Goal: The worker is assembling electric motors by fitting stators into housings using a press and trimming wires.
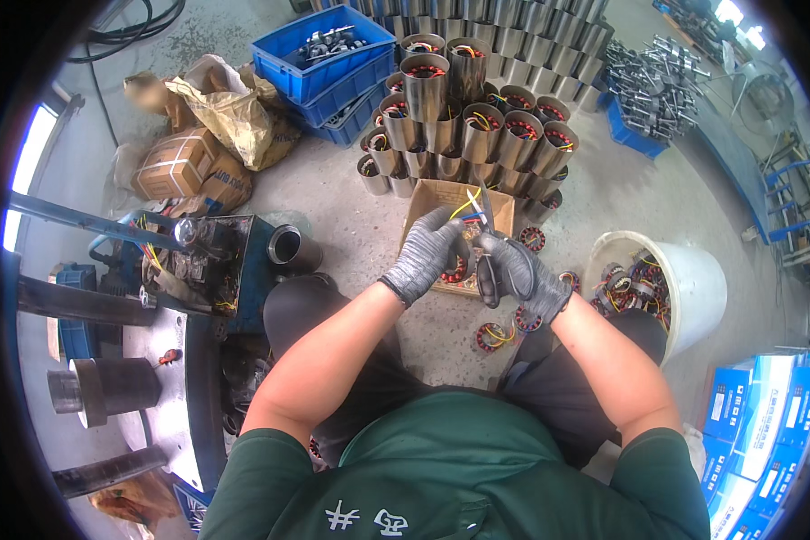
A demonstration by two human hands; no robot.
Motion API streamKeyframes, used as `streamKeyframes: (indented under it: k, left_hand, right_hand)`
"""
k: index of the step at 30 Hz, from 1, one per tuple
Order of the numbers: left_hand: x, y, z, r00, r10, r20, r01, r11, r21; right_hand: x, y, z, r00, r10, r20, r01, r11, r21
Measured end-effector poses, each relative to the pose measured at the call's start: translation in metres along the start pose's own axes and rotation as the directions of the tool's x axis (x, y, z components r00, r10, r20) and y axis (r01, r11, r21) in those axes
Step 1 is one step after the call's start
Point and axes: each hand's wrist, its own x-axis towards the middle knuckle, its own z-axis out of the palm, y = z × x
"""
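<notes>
- Stator core, a round metal ring wound with copper wire (459,266), sits low between the knees in front of the person, held there so its red, yellow and blue lead wires (470,209) stick up toward the eyes.
- Left hand in a grey knit glove (423,256) is curled shut around the core's near side, steadying it so the leads stay taut.
- Right hand in a matching grey glove (524,274) is clenched on the black handles of a pair of scissors (488,261), whose blades point up at the lead wires; whether the blades are apart is too small to tell.
- Just behind both hands lies an open brown cardboard box (499,205), close enough to reach without leaning.
- Two more wound cores (495,335) lie on the concrete floor by the right knee.
- A white plastic bucket (693,279) with more wound cores stands to the right, within arm's reach.
- Beyond the box rises a stack of shiny steel motor housings with windings inside (468,117).
- Blue plastic crates of metal parts (319,54) sit farther back left.
</notes>
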Motion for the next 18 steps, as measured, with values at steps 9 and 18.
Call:
streamKeyframes:
  k: [9,18]
  left_hand:
    - [0.004,-0.008,-0.001,0.996,-0.037,-0.082,0.031,0.997,-0.074]
    - [0.008,-0.010,-0.014,0.999,-0.044,0.003,0.044,0.997,-0.057]
  right_hand:
    - [-0.004,0.001,-0.003,0.997,-0.076,-0.032,0.072,0.991,-0.111]
    - [-0.009,-0.004,-0.012,0.999,-0.041,-0.013,0.040,0.998,-0.043]
